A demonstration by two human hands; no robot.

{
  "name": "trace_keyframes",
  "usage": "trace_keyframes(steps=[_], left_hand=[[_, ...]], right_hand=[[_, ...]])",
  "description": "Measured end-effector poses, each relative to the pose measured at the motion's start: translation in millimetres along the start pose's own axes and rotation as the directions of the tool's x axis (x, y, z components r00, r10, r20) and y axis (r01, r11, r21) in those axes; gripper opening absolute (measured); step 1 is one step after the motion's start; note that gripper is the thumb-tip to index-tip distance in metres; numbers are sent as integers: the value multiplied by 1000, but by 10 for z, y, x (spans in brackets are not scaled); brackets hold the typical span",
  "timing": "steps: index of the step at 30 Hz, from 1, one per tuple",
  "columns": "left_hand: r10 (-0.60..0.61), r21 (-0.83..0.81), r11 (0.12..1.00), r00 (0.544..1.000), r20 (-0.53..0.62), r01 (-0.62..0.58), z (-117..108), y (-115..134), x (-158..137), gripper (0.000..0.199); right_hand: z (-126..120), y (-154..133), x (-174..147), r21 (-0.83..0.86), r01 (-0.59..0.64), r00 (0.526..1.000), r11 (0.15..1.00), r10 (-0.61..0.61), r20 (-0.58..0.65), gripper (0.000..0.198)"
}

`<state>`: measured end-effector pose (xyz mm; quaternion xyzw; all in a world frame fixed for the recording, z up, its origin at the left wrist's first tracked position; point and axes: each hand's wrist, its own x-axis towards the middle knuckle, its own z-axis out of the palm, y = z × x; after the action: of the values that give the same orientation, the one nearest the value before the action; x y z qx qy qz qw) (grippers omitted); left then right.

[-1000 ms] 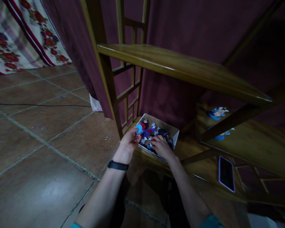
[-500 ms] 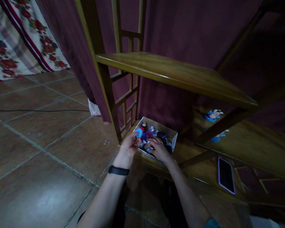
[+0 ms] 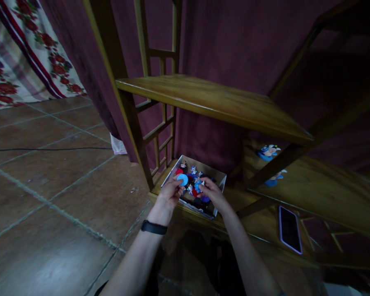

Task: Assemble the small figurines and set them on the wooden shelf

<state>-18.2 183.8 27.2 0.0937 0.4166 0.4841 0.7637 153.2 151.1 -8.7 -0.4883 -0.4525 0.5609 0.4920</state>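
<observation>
A white open box (image 3: 221,185) stands on the low wooden shelf, with several small figurines and coloured discs inside. My left hand (image 3: 170,191) pinches a light blue disc (image 3: 182,179) above the box's left part. In my right hand (image 3: 212,192), between thumb and fingers, is a small blue figurine (image 3: 198,185), held over the box. A white and purple figurine (image 3: 194,169) shows behind the hands. A red disc (image 3: 179,171) lies near the left wall. The lower part of the box is dark and hard to make out.
A wooden shelf board (image 3: 209,100) hangs over the box. On the right, two blue-based figurines (image 3: 268,152) stand on another shelf, partly behind a slanted post. A phone (image 3: 290,229) lies on the low shelf. A black cable (image 3: 49,149) crosses the tiled floor.
My right hand has lifted from among the box's contents and now holds a blue figurine. The left hand keeps the light blue disc, now closer to the right hand. The view has shifted slightly.
</observation>
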Motion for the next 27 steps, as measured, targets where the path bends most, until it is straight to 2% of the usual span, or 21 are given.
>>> trace_keyframes(steps=[4, 7, 13, 19, 22, 27], left_hand=[[66, 109, 992, 998, 13, -67, 13, -95, 21, 30], [97, 148, 984, 995, 18, -99, 47, -140, 4, 30], [209, 229, 950, 977, 40, -213, 108, -241, -11, 32], [314, 289, 897, 943, 115, -334, 159, -358, -27, 31], [325, 294, 887, 933, 154, -357, 208, -391, -78, 29], [306, 276, 900, 940, 150, -337, 260, -411, -138, 26]], right_hand=[[-13, -86, -54, 146, -19, 1000, 989, 22, -18, 36], [-28, -106, -66, 184, -5, 999, 983, 11, -33, 39], [2, -84, -30, 90, 68, 987, 994, -54, -152, 41], [75, -75, -21, 29, 93, 977, 995, -86, -195, 40], [85, -66, -13, 5, 114, 966, 993, -110, -232, 40], [76, -50, -8, -48, 144, 957, 988, -152, -249, 38]])
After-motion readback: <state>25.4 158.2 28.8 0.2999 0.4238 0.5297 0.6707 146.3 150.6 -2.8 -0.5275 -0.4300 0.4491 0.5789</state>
